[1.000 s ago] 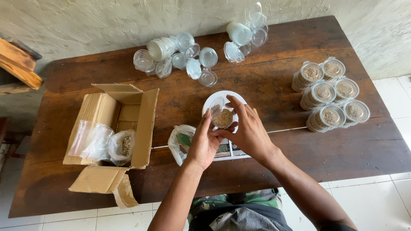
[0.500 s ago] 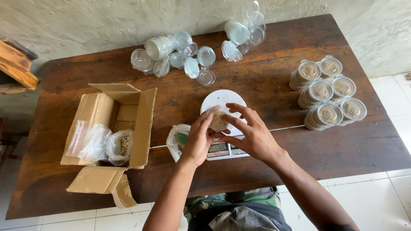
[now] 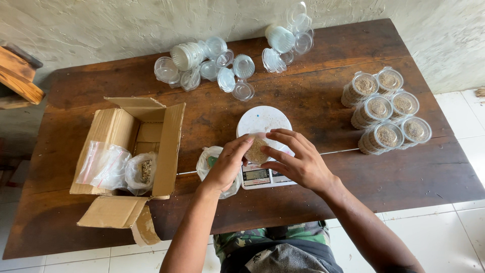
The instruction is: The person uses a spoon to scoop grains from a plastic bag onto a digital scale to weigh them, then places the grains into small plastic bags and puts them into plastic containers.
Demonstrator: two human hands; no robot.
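Both hands meet over a small clear plastic cup point(image 3: 257, 150) filled with brown grainy stuff. My left hand point(image 3: 227, 163) grips its left side and my right hand point(image 3: 298, 161) curls around its right side and top. The cup is held just above the front edge of a white kitchen scale point(image 3: 263, 121) with a round platform and a small display point(image 3: 256, 175). A clear bag point(image 3: 208, 159) lies under my left hand, partly hidden.
An open cardboard box point(image 3: 132, 146) with plastic bags point(image 3: 106, 164) lies at the left on the dark wooden table point(image 3: 323, 96). Several empty clear cups and lids point(image 3: 212, 68) are scattered at the back. Several filled, lidded cups point(image 3: 386, 111) stand stacked at the right.
Both hands have drawn the cup from the middle of the scale's platform toward me, to its front edge. The fingers stay closed around it.
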